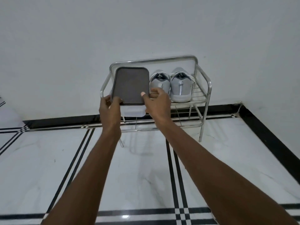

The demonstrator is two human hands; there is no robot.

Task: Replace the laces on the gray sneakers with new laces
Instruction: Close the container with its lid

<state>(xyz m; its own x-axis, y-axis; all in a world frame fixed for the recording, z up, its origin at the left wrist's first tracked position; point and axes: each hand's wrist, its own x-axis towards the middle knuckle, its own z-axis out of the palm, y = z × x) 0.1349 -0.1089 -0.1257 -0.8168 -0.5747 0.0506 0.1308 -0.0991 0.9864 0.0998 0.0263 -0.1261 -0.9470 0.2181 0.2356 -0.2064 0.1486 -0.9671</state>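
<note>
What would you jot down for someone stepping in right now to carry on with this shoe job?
Left hand: grips the near left corner of the lidded box.
Right hand: grips the box's near right edge, thumb on the dark lid.
Box: on the top shelf of the metal rack, its near end jutting past the shelf edge.
Gray sneakers: side by side on the same shelf, right of the box, heels toward the camera.
Done: nothing on the laces yet; sneakers not yet touched.
Left: the whole lace swap. What is in the box cannot be seen.
</note>
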